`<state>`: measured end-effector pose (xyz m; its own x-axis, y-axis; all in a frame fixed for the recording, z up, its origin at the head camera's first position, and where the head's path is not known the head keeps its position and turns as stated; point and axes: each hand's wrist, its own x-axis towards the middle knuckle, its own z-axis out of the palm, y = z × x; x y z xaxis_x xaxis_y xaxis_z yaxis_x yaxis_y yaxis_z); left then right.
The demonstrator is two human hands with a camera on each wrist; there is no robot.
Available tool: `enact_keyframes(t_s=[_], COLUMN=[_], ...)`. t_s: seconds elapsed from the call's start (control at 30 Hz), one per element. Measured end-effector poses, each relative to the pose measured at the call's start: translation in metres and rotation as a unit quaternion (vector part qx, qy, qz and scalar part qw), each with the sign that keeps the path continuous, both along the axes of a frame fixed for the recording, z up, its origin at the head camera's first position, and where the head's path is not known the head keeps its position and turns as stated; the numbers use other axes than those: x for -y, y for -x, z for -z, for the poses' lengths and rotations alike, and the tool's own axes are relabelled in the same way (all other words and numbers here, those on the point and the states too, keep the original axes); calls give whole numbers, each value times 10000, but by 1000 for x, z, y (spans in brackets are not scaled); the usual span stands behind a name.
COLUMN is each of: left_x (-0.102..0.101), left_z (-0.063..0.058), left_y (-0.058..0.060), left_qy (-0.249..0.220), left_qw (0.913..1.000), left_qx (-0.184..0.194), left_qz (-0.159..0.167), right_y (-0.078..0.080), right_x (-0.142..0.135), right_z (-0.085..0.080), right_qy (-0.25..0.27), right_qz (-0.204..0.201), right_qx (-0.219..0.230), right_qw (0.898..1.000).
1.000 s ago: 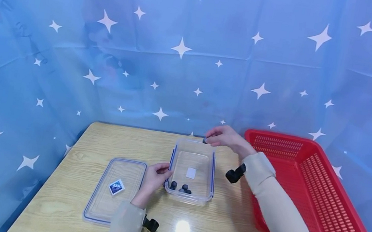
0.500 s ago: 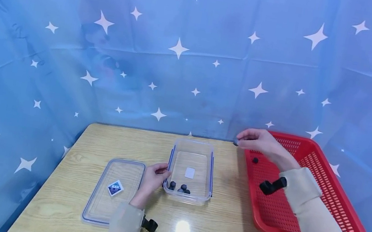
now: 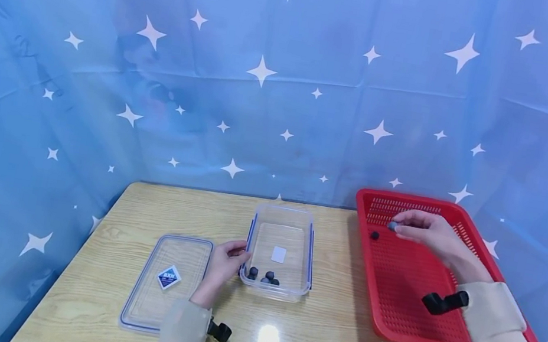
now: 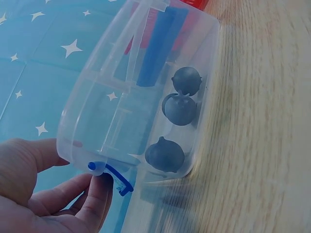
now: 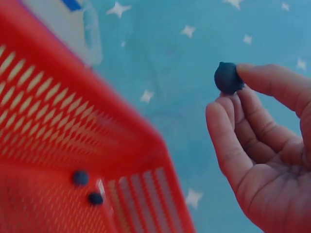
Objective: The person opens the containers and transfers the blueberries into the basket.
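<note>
My left hand [image 3: 224, 265] grips the left side of a clear plastic food container [image 3: 312, 249], its fingers beside the blue-edged latch [image 4: 116, 177] in the left wrist view. Several dark blueberries [image 3: 254, 272] lie at the container's near end. Over the far left part of a red plastic basket [image 3: 378, 325], my right hand [image 3: 428, 234] pinches one blueberry [image 5: 228, 77] between thumb and fingers. Inside the basket, the right wrist view shows two more dark round berries [image 5: 80, 177] near a corner.
A clear lid [image 3: 143, 300] with a blue seal and a diamond label lies flat left of the container. The basket stands at the table's right side. Behind the wooden table [image 3: 89, 285] hangs a blue star-patterned curtain [image 3: 215, 66].
From beside the container's far end, my right hand has moved right to over the basket, carrying the pinched blueberry. My left hand keeps its grip on the container.
</note>
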<state>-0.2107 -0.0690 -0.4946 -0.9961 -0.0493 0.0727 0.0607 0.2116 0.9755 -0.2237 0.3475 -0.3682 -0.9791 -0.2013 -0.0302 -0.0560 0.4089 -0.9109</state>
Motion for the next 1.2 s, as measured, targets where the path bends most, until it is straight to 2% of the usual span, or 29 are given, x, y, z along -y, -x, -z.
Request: enact_keyframes(t_s=[0.27,0.73,0.93,1.2], left_x=[0,-1,-1,-1], left_z=[-2,0,1,3], left_y=[0,0,0,1], left_qy=[54,10,21,11], left_qw=[9998,9999,9998,9998], left_qx=[152,134,185,218], left_qz=[-72,-41,-41,-47], right_y=[-8,-15,-17,-14], right_x=[-25,-39,-43,-31], right_z=[21,44,48,41], right_qy=[335,646,1008,712], right_qz=[29,-7,-20,86], right_qx=[29,418,558,436], right_qw=[9994,9970,9933,9965])
